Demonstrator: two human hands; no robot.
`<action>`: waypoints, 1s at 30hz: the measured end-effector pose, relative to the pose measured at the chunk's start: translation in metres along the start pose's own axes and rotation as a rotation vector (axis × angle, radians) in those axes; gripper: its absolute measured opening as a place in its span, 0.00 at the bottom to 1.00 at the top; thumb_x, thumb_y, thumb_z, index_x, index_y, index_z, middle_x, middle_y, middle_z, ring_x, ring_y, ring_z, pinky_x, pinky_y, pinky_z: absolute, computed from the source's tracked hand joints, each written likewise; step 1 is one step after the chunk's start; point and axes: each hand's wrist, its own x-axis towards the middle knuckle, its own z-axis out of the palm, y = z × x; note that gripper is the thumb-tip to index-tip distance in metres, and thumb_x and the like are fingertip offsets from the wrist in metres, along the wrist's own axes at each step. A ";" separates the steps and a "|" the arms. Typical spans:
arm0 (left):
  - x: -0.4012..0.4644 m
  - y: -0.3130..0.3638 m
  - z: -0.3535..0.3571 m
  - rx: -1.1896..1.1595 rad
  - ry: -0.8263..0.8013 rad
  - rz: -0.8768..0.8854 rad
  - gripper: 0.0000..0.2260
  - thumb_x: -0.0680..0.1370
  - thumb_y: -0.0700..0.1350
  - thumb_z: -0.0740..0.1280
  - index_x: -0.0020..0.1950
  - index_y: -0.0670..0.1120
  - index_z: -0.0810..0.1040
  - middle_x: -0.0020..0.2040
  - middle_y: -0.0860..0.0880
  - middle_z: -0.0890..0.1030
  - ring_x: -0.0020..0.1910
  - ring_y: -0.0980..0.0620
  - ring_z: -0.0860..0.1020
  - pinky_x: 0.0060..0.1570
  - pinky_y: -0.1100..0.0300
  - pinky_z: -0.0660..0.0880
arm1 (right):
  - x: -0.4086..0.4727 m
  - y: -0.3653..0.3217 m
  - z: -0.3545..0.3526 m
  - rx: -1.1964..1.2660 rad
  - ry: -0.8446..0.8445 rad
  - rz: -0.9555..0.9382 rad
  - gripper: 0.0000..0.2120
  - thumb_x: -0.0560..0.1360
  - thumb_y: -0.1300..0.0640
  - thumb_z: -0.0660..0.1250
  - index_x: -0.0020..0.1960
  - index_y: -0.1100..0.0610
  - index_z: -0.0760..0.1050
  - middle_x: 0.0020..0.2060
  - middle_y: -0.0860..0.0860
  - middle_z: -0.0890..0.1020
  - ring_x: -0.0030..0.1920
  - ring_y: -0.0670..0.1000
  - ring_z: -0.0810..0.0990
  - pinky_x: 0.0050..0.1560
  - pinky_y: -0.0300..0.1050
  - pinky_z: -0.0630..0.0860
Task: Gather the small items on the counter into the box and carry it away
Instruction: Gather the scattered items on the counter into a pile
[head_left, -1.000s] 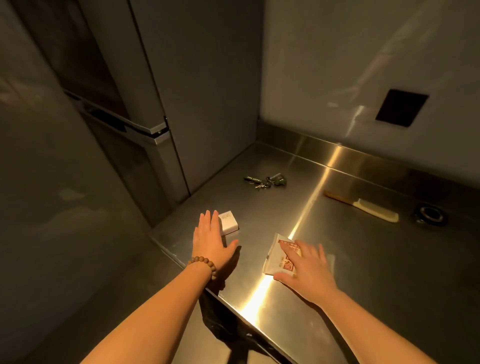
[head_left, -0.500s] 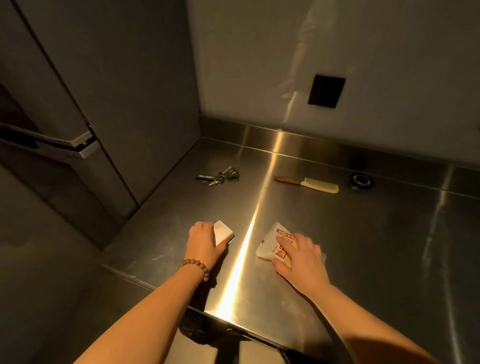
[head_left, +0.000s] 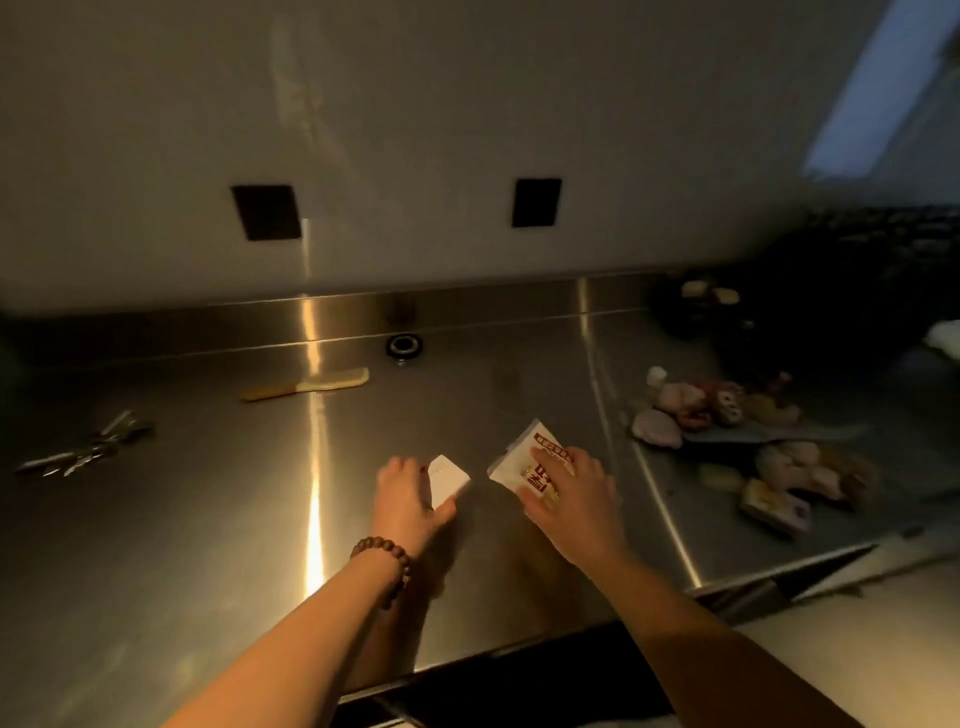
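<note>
My left hand (head_left: 405, 499) grips a small white block (head_left: 449, 479) just above the steel counter (head_left: 208, 519). My right hand (head_left: 571, 493) holds a white packet with red print (head_left: 524, 457), lifted at its far corner. A bunch of keys (head_left: 85, 449) lies at the far left. A comb with a wooden handle (head_left: 306, 384) lies toward the back, and a small black ring (head_left: 404, 345) sits behind it by the backsplash. No box shows in this view.
A heap of small toys and packets (head_left: 748, 447) covers the counter's right side. A dark bulky object (head_left: 831, 312) stands at the back right. Two black wall sockets (head_left: 536, 202) are on the wall. The counter's front edge (head_left: 519, 654) runs below my arms.
The view has swung right, so the cabinet left the frame and the toy heap came in. My left hand closed round the white block; my right hand picked up the packet.
</note>
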 end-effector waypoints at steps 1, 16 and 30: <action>-0.001 0.021 0.015 -0.010 -0.022 0.011 0.25 0.70 0.55 0.71 0.62 0.47 0.70 0.60 0.49 0.70 0.59 0.51 0.68 0.61 0.56 0.69 | -0.002 0.023 -0.012 0.010 0.022 0.015 0.29 0.70 0.33 0.55 0.69 0.39 0.61 0.65 0.49 0.68 0.63 0.52 0.67 0.63 0.56 0.67; -0.021 0.233 0.181 -0.047 -0.194 0.076 0.25 0.71 0.55 0.71 0.63 0.46 0.69 0.61 0.47 0.70 0.60 0.49 0.68 0.59 0.58 0.66 | -0.016 0.299 -0.133 0.000 0.179 0.133 0.26 0.71 0.40 0.67 0.66 0.50 0.69 0.64 0.55 0.73 0.62 0.56 0.71 0.61 0.57 0.71; 0.024 0.259 0.202 -0.043 -0.280 0.160 0.25 0.74 0.51 0.69 0.68 0.45 0.68 0.67 0.45 0.69 0.65 0.46 0.66 0.65 0.55 0.63 | 0.022 0.312 -0.140 0.015 0.127 0.159 0.26 0.73 0.40 0.65 0.68 0.45 0.65 0.65 0.54 0.70 0.63 0.55 0.70 0.64 0.58 0.69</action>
